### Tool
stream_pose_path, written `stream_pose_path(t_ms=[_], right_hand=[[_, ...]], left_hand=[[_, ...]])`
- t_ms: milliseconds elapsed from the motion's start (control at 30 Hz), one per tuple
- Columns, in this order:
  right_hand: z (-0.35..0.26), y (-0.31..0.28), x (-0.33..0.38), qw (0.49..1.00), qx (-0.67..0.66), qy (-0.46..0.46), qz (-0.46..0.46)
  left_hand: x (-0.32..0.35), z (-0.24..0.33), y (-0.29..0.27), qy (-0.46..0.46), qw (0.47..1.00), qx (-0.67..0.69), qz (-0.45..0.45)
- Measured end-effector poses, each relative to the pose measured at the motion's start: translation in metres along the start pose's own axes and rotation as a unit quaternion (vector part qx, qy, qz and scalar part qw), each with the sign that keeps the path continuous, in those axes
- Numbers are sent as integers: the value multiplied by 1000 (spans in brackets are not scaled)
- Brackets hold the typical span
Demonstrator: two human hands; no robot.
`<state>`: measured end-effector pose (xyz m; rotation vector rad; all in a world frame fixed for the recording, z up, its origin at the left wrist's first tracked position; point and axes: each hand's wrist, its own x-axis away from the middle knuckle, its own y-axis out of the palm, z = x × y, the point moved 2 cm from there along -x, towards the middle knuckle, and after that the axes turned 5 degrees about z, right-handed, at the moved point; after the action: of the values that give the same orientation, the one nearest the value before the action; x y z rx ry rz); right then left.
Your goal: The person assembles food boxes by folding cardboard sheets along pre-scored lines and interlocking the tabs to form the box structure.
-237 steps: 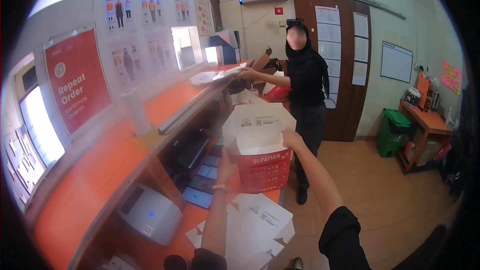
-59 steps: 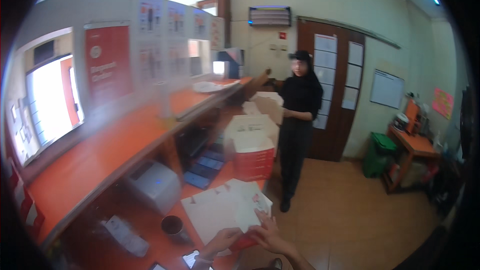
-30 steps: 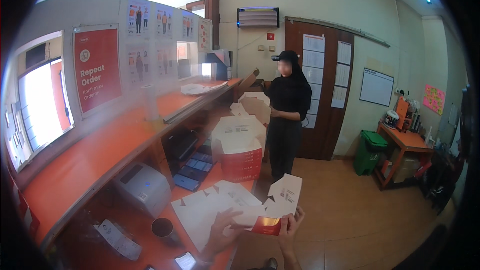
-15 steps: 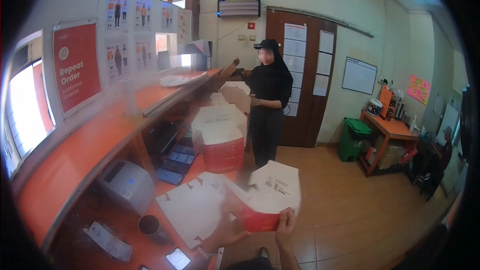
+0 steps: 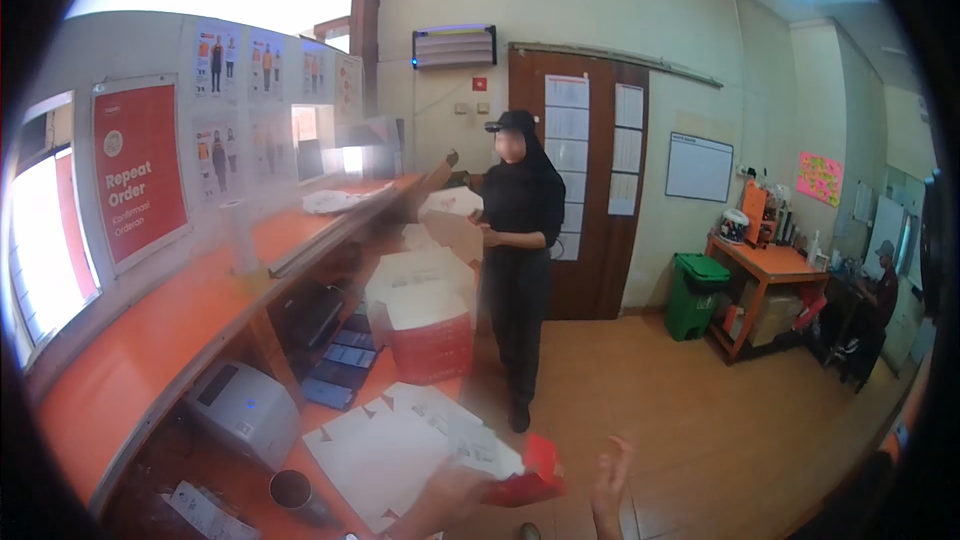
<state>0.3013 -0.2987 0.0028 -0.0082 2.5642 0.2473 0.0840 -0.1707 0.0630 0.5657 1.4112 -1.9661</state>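
1. Left hand (image 5: 445, 493) grips a flat red-and-white carton blank (image 5: 520, 475) at its near-left edge, held low over the front edge of the orange worktop (image 5: 150, 380). Fingers are partly cut off by the frame.
2. Right hand (image 5: 608, 480) is released: fingers spread, just beside the blank's right edge, not touching it.
3. Handling judgement: thin unfolded cardboard, so light, fairly stiff along the panels but floppy at the creases. It would sag or swing when held at one edge only. Surface looks printed and smooth, likely a bit slick. Not fragile, though corners and flaps can crease.
4. Best hold, by my reading: opposite edges, one hand each, thumbs on top near a crease line.
5. Just left of the blank lies a stack of white flat blanks (image 5: 400, 445) on the worktop, overlapping the held one's position. A dark cup (image 5: 291, 489) and a grey printer (image 5: 245, 410) sit further left.
6. Open room: bare tiled floor (image 5: 680, 420) to the right and ahead.
7. A person in black (image 5: 520, 240) stands ahead beside an assembled red-and-white box (image 5: 428, 325), well apart.
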Motion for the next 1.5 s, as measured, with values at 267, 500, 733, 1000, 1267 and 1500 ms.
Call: stream_pose_path(t_ms=[267, 500, 733, 1000, 1267, 1500], right_hand=[[47, -49, 71, 816, -336, 408, -235], [8, -44, 36, 816, -184, 244, -490], [16, -46, 38, 927, 78, 53, -364], [9, -44, 40, 794, -20, -16, -607], [5, -48, 43, 866, -113, 231, -429], [9, -35, 49, 814, -4, 5, -580]], left_hand=[[34, -14, 73, -25, 960, 133, -246], [19, -8, 100, -190, 876, 291, -333], [5, -11, 146, -174, 863, 362, -305], [-3, -5, 141, -138, 825, 418, -354], [12, -15, 133, -205, 811, 438, -329], [11, -4, 109, -186, 822, 451, -293]])
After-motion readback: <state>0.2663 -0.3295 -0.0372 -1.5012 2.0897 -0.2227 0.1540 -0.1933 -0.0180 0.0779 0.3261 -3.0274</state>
